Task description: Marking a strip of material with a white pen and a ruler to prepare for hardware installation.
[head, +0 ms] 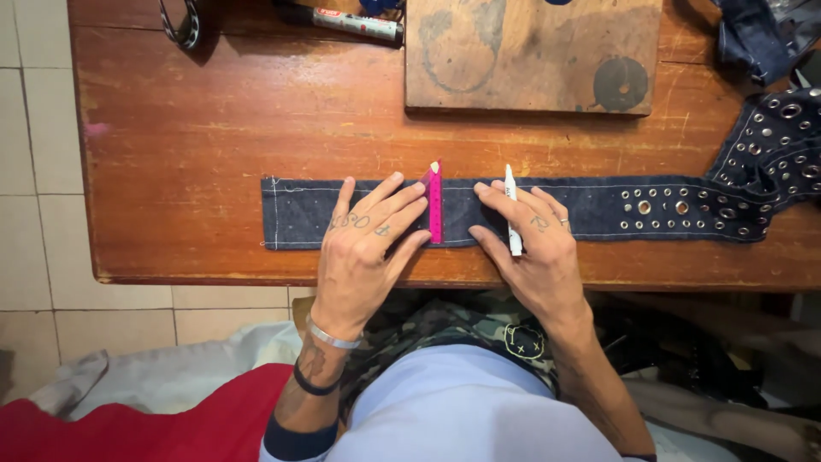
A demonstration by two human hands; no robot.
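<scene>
Denim strip [530, 210] lay flat along the near edge of the wooden surface [214, 120], running left to right; its right part carried metal eyelets [663, 207] and joined a wider studded piece [770, 145] at the right edge. Left hand [363, 248] rested flat on the strip, fingers [385, 201] spread apart and extended, fingertips pressed against a pink ruler [435, 205] that stood crosswise on the denim. Right hand [534, 248] lay just right of the ruler, palm down; a white marker [511, 210] was clamped between its fingers, tip pointing away from the body, over the strip. Farther back: a wooden board [530, 51] with dark ring stains; a second marker [355, 23] beside it at the far edge; dark denim [753, 34] bunched at the far right corner.
</scene>
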